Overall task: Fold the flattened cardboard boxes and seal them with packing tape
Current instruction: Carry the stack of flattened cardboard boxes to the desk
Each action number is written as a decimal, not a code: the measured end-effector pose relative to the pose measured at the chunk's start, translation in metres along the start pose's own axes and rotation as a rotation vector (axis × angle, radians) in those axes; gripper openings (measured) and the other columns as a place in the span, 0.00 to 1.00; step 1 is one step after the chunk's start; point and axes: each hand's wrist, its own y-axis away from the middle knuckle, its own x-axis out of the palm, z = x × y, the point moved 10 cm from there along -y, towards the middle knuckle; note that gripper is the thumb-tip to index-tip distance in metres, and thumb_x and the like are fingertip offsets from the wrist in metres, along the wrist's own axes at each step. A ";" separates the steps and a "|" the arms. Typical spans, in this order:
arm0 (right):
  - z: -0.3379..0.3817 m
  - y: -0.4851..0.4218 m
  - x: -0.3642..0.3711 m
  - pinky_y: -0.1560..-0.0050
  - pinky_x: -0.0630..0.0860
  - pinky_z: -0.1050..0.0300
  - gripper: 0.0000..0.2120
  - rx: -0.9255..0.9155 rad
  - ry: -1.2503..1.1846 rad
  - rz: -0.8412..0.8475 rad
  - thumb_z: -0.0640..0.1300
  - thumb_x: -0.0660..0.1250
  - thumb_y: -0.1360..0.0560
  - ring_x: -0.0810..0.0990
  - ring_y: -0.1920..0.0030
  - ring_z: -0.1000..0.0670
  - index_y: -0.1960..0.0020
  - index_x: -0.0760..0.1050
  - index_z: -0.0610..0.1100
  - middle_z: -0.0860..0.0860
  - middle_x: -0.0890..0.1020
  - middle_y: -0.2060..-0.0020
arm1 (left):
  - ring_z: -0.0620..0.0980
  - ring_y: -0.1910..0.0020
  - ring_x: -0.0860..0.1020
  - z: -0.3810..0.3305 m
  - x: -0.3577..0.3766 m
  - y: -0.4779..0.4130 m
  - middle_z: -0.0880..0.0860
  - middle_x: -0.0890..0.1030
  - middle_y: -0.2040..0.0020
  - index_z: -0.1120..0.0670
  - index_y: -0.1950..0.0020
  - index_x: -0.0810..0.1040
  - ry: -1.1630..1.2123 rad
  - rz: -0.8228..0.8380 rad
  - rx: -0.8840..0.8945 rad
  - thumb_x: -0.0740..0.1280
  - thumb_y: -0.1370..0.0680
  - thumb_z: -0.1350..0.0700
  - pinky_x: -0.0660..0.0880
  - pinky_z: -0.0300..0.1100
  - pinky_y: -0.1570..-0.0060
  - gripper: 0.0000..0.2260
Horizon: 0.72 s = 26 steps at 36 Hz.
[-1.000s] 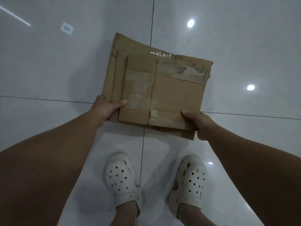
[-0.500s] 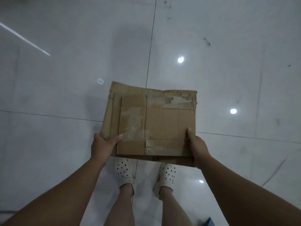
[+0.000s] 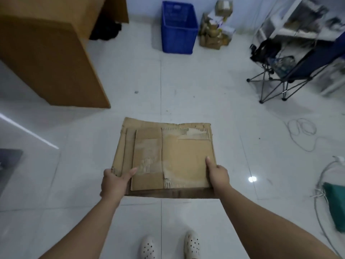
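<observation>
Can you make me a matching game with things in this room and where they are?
Things: 1 flattened cardboard boxes; 2 blue crate; 3 folding chair; 4 white clogs.
Places: A ahead, by the wall; B held by the left hand and right hand; C on the person's feet; D far right, on the floor.
Pairs: 1-B, 2-A, 3-D, 4-C.

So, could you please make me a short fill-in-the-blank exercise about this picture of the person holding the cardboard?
1. The left hand and the right hand grip the flattened cardboard, each with its ____ on top.
2. The crate by the far wall is ____ in colour.
3. The person's shoes are ____ in colour.

Missing words: thumb; blue; white.
</observation>
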 end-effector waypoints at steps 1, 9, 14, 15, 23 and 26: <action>0.015 0.009 0.000 0.43 0.75 0.44 0.27 -0.028 -0.013 0.000 0.64 0.60 0.24 0.78 0.49 0.42 0.47 0.76 0.40 0.44 0.80 0.51 | 0.59 0.48 0.77 -0.012 -0.014 0.003 0.58 0.79 0.47 0.58 0.42 0.71 0.012 -0.009 0.021 0.78 0.36 0.41 0.74 0.57 0.43 0.31; 0.114 0.063 0.010 0.50 0.77 0.46 0.23 -0.200 -0.138 0.015 0.63 0.61 0.25 0.79 0.54 0.45 0.51 0.75 0.43 0.47 0.80 0.54 | 0.60 0.47 0.75 -0.096 -0.109 0.019 0.58 0.76 0.46 0.60 0.42 0.68 0.046 -0.111 0.163 0.77 0.33 0.43 0.73 0.56 0.44 0.31; 0.173 0.084 0.024 0.48 0.78 0.43 0.22 -0.307 -0.192 0.094 0.61 0.61 0.24 0.80 0.53 0.44 0.51 0.76 0.41 0.46 0.81 0.54 | 0.60 0.48 0.75 -0.141 -0.165 0.018 0.58 0.77 0.45 0.60 0.41 0.69 0.106 -0.172 0.262 0.77 0.34 0.44 0.74 0.50 0.52 0.32; 0.185 0.087 0.025 0.48 0.78 0.44 0.22 -0.333 -0.196 0.099 0.60 0.61 0.23 0.80 0.53 0.44 0.51 0.76 0.41 0.45 0.81 0.53 | 0.60 0.47 0.75 -0.149 -0.173 0.017 0.58 0.77 0.44 0.60 0.40 0.69 0.108 -0.182 0.272 0.77 0.34 0.44 0.74 0.50 0.52 0.33; 0.272 0.080 0.029 0.50 0.78 0.45 0.20 -0.469 -0.219 0.091 0.57 0.62 0.22 0.80 0.53 0.44 0.51 0.76 0.39 0.44 0.81 0.54 | 0.58 0.49 0.75 -0.214 -0.201 0.001 0.58 0.76 0.45 0.60 0.39 0.69 0.164 -0.224 0.315 0.77 0.33 0.45 0.72 0.47 0.54 0.31; 0.303 0.067 0.031 0.52 0.78 0.46 0.19 -0.501 -0.212 0.075 0.58 0.61 0.23 0.80 0.54 0.45 0.54 0.76 0.41 0.45 0.81 0.56 | 0.58 0.46 0.75 -0.234 -0.200 -0.014 0.57 0.76 0.43 0.60 0.37 0.69 0.181 -0.221 0.305 0.76 0.33 0.44 0.73 0.48 0.52 0.33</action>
